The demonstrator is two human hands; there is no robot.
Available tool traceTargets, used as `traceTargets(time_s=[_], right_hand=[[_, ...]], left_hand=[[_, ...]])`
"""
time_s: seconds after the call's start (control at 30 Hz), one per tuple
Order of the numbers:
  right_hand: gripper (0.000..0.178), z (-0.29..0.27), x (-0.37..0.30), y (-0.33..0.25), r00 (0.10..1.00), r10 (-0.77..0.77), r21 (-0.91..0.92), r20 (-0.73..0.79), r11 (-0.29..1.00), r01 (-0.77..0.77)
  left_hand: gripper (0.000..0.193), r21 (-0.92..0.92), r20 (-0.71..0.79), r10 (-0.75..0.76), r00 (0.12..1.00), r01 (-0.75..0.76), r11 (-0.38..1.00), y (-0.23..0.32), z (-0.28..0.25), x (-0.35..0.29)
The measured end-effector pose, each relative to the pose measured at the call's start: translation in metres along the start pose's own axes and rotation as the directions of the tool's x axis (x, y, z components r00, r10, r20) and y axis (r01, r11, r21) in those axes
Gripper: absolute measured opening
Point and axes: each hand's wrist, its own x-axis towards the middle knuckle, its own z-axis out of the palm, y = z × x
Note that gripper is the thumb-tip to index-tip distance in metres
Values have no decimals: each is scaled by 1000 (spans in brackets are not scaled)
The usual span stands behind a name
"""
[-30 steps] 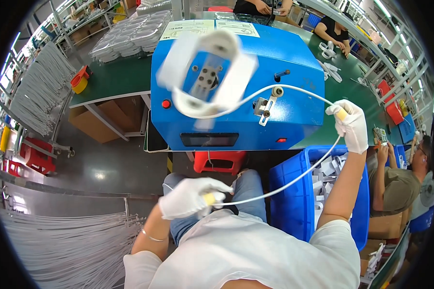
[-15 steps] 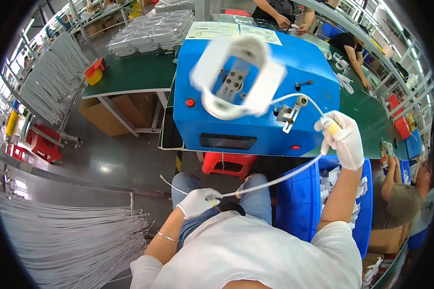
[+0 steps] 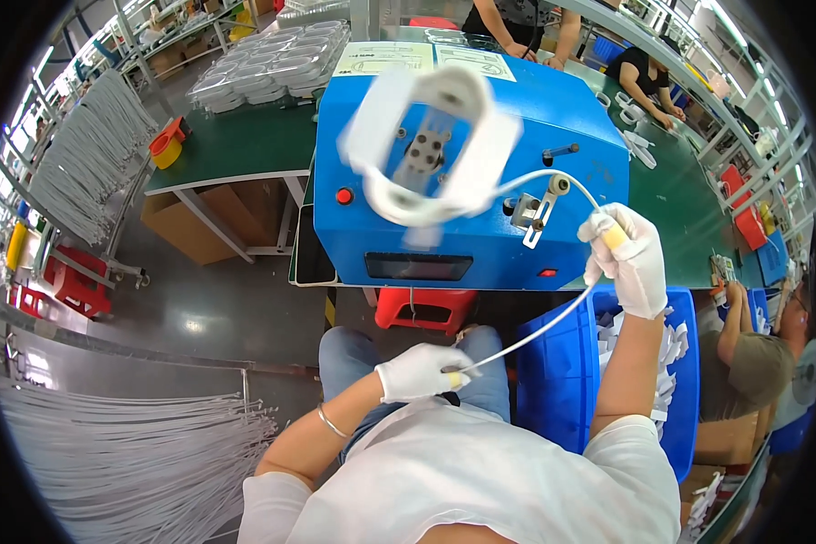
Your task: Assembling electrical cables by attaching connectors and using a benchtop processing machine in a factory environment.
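A thin white cable (image 3: 533,337) runs from my left hand (image 3: 415,374) up to my right hand (image 3: 633,263), both in white gloves. My left hand is closed round the cable low over my lap. Beside the machine's right front, my right hand pinches it between thumb and fingers. From there the cable bends over a small guide roller (image 3: 558,186) to a white plastic frame (image 3: 488,163), smeared by motion, on top of the blue machine (image 3: 358,238). The cable's loose end does not show.
A blue bin (image 3: 553,390) with white pieces stands below my right arm. Bundled white cables (image 3: 127,453) hang at the lower left. Stacked clear trays (image 3: 286,59) lie on the green table (image 3: 236,145). Co-workers sit at the far right. A red stool (image 3: 426,308) is under the machine.
My left hand has moved right, towards my right hand, and the cable between them is shorter. The cable end left of my left hand has gone from sight. My right hand keeps its pinch.
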Motion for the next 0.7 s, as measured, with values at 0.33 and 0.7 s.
traceTargets(time_s=[0.33,0.7], right_hand=[[11,9,20,2,894,-443,-442,-65,816,372],[8,-11,89,-46,672,-709,-705,214,364,608]], left_hand=[[44,369,169,232,958,-279,887,135,-85,-47],[19,731,-450,633,630,-147,666,232,-192,-79]])
